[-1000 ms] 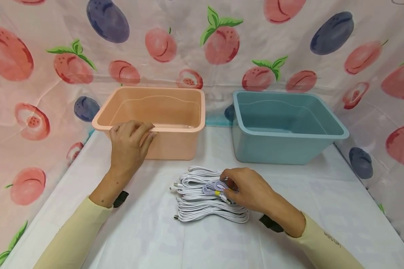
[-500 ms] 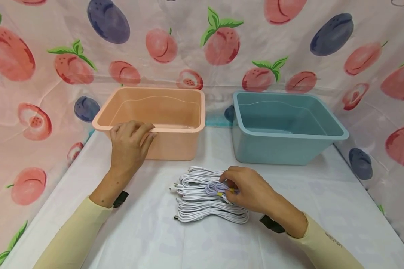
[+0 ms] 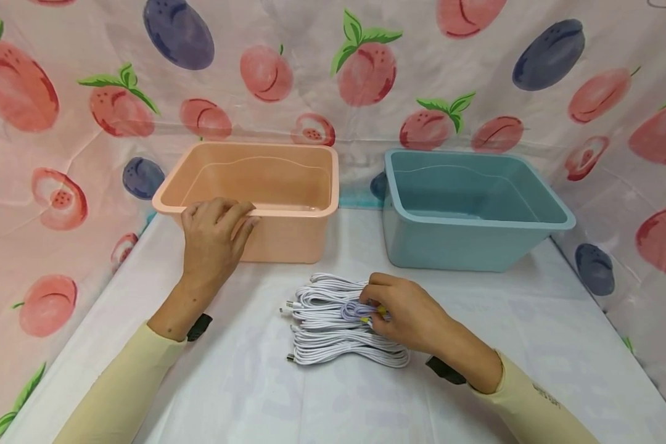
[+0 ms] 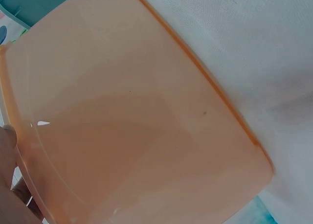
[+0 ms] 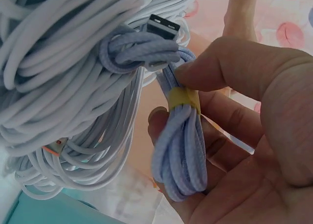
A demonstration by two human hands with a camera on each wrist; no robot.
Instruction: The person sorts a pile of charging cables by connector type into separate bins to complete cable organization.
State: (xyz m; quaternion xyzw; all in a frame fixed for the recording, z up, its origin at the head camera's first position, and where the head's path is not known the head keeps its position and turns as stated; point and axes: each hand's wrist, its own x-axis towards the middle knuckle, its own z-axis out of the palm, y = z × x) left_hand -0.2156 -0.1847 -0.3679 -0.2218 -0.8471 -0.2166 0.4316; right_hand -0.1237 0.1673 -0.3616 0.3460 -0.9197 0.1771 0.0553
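Several bundles of white cable (image 3: 346,344) lie together on the table in the head view, USB plugs showing on their left. My right hand (image 3: 407,311) is over the right part of this pile. Between thumb and fingers it pinches a coiled lavender cable (image 5: 180,153), bound with a yellow tie (image 5: 183,98). A lavender loop beside a USB plug (image 5: 164,27) also shows in the right wrist view; I cannot tell whether it belongs to the same cable. My left hand (image 3: 211,243) grips the front rim of the peach bin (image 3: 288,237), fingers over the edge, thumb outside.
A teal bin (image 3: 449,246) stands at the back right, apart from the peach one. Both rest on a white-covered table (image 3: 244,382). Behind and beside them hangs a fruit-print cloth (image 3: 311,37).
My right hand has shifted slightly left and up with the lavender cable, which has moved a little right and turned; a second yellow patch now shows. My left hand stays on the peach bin's rim.
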